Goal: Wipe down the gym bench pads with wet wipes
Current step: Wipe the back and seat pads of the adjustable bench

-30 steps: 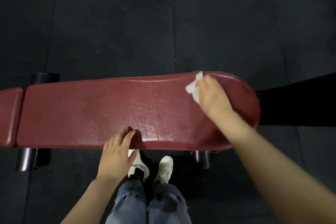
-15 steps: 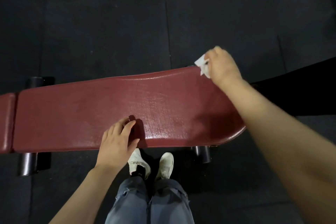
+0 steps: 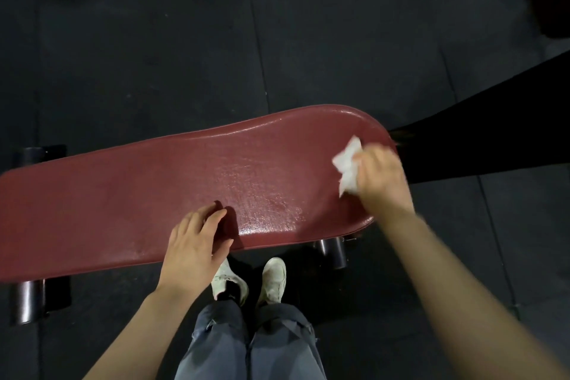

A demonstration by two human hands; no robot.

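Note:
A long dark-red bench pad [image 3: 123, 191] runs across the view, its rounded end at the right. Part of its middle looks shiny and wet. My right hand [image 3: 381, 180] holds a crumpled white wet wipe [image 3: 348, 168] against the pad near that rounded end. The hand is blurred by motion. My left hand [image 3: 194, 244] rests on the pad's near edge with its fingers lying fairly straight, holding nothing.
Black bench legs show under the pad at the near right [image 3: 331, 250], the near left [image 3: 27, 302] and the far left [image 3: 34, 154]. Dark rubber floor mats [image 3: 154, 55] lie all around. My legs and white shoes [image 3: 273, 281] stand against the pad's near side.
My right hand has swept the wipe from the pad's far edge back toward me and to the right, onto the rounded end. My left hand has stayed on the near edge.

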